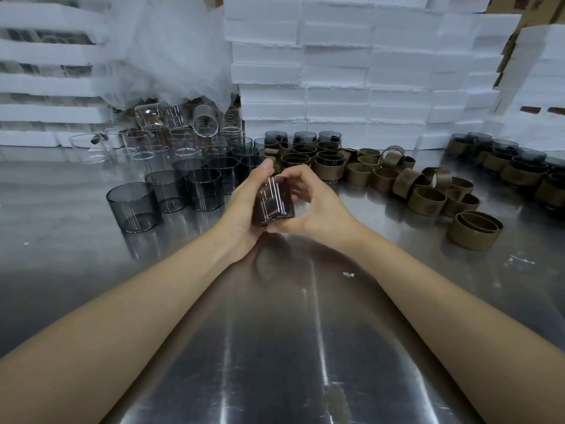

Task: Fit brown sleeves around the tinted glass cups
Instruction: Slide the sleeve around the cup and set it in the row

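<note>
Stainless-steel table point(275, 347), brushed and reflective, fills the lower frame. White foam trays point(336, 71) are stacked along the back.

1. Arm pose: both your forearms run up from the bottom corners and meet at frame centre, just above the table.
2. Left hand point(244, 209): the palm cradles the left side of the tinted glass cup point(273, 201), and the thumb reaches to its far rim.
3. Right hand point(318, 206): the fingers curl round the cup's right side, grasping it.
4. Cup position: it lies tilted between both palms. The wall is smooth and dark, with a brownish cast. You cannot tell whether a sleeve sits on it.

Materials:
- Bare tinted cups point(134, 206): smoky grey cylinders, upright at centre left.
- Brown sleeves point(428, 201): matte open bands, loose at centre right.
- Sleeved cups point(330, 166): grouped behind your hands.
- Clear glasses point(153, 142): piled at upper left under a crumpled plastic sheet point(171, 50).
</note>
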### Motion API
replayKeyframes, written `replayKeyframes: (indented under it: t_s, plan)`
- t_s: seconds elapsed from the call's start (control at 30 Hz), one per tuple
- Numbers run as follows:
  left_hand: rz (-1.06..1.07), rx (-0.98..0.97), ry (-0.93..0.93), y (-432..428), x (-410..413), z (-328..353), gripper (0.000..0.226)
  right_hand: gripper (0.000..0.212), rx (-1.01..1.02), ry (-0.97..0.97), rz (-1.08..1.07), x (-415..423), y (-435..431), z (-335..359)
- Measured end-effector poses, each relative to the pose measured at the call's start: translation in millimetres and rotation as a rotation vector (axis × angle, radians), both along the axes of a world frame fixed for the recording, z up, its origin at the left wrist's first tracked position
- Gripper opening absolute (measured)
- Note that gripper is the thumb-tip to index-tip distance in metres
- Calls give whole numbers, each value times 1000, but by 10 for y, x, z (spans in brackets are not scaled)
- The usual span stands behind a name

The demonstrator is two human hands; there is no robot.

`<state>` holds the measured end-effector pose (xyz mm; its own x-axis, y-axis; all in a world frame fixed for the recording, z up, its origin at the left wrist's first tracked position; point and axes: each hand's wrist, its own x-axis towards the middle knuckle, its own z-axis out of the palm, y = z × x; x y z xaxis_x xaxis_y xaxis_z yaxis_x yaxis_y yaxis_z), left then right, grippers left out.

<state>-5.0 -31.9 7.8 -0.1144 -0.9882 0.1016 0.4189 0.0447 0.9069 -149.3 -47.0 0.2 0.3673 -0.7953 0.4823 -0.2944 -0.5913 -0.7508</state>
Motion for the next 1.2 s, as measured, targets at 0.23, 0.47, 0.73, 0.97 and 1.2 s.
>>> replayKeyframes:
  t_s: [0.23, 0.47, 0.73, 0.97, 1.2]
  plan:
    - [144, 62, -67, -11, -24, -13, 65, 66, -180, 212, -136, 22, 123, 78]
    - [204, 63, -140, -37, -87, -3, 63, 68, -329, 418, -373, 8, 108, 98]
    - [99, -41, -275, -24, -144, -35, 59, 72, -202, 93, -422, -111, -25, 65]
    - [105, 118, -56, -32, -71, 19, 78, 62, -38, 32, -47, -38, -1, -2]
    - [38, 24, -90, -48, -46, -11, 49, 31, 213, -133, -141, 54, 56, 4]
